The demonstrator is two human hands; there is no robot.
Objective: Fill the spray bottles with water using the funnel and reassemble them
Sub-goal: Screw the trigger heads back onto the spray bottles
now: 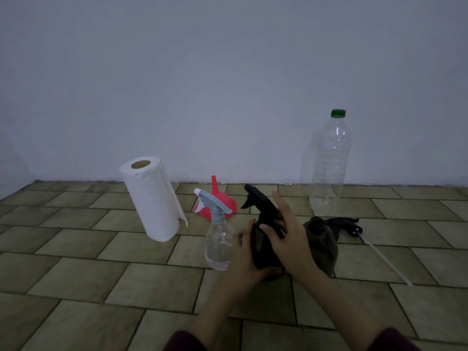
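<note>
A dark spray bottle [263,252] stands on the tiled floor with its black trigger head [258,198] on top. My left hand [244,257] grips the bottle's body from the left. My right hand [286,236] holds the neck just under the trigger head, fingers partly spread. To the left stands a clear spray bottle [219,243] with a grey and white trigger, a little water in it. A second dark bottle [323,245] stands open at the right, its black trigger head with dip tube [348,226] lying behind it. A red funnel [219,202] lies upside down behind.
A white paper towel roll [153,198] stands at the left. A tall clear plastic bottle with a green cap [329,160] stands near the wall at the right. The floor [101,287] is tiled, and a plain wall [228,84] closes the back.
</note>
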